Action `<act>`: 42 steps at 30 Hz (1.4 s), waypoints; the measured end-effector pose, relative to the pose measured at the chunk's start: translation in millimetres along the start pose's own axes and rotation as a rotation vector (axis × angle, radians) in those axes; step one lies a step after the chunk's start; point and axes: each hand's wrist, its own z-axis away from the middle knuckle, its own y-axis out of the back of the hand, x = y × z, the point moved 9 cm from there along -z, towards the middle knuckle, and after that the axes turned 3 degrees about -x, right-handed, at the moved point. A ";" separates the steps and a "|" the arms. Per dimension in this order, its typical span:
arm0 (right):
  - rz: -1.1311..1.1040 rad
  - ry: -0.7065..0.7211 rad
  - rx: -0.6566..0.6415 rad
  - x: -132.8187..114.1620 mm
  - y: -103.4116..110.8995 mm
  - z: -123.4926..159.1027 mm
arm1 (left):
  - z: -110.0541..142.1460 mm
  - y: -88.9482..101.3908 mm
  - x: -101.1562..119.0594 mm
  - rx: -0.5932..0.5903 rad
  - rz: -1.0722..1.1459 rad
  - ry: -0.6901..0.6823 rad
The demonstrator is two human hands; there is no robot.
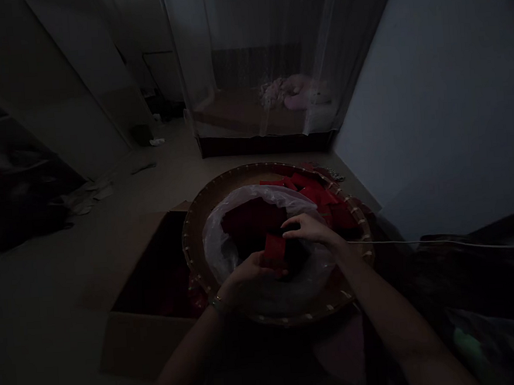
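Observation:
The room is very dim. My left hand (256, 267) grips a small flat red packet (274, 250), fingers beneath it and thumb at its side. Just above the packet's upper right corner is my right hand (307, 229), its fingers stretched out and slightly apart, nothing visible between them. Under both hands a clear plastic bag (218, 233) lies spread open, with dark red pieces (252, 219) inside. The bag sits in a wide round woven tray (190, 232). More red packets (309, 187) lie piled along the tray's far right side.
An open cardboard box (144, 341) with red items inside stands at the left, partly under the tray. A thin pale cord (392, 241) runs right from the tray. Ahead is a bed behind a sheer net (252, 116); a pale wall (444, 97) rises at the right.

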 end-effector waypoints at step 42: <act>-0.030 0.054 0.261 -9.8 -24.4 -12.1 | -3.9 23.3 -8.2 0.233 0.003 0.009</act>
